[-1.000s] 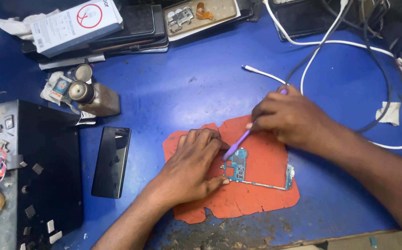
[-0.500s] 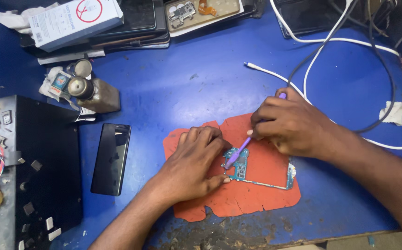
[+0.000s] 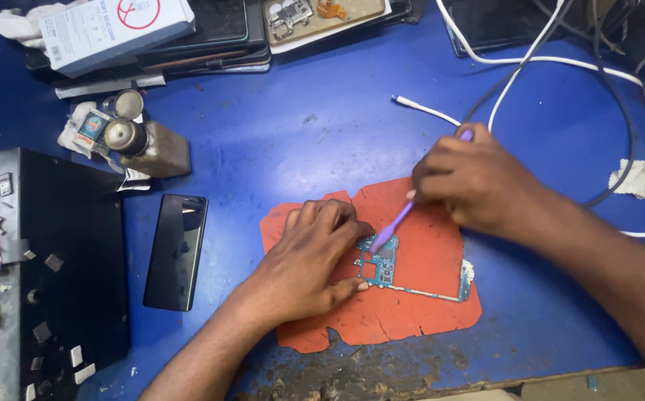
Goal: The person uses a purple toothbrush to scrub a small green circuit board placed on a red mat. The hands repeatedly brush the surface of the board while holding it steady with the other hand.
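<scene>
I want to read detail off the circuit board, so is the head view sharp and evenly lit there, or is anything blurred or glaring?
Head view: the circuit board on the orange mat is fairly sharp and evenly lit; soft shadow lies under the left hand; the right hand and its purple tool show only slight softness; mild glare sits on the dark phone; the edges look a little stretched.

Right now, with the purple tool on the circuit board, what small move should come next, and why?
Probably a short stroke of the purple tool along the circuit board. Its tip already rests on the board's upper part, the left hand pins the board to the orange mat, and the right hand grips the handle.
</scene>
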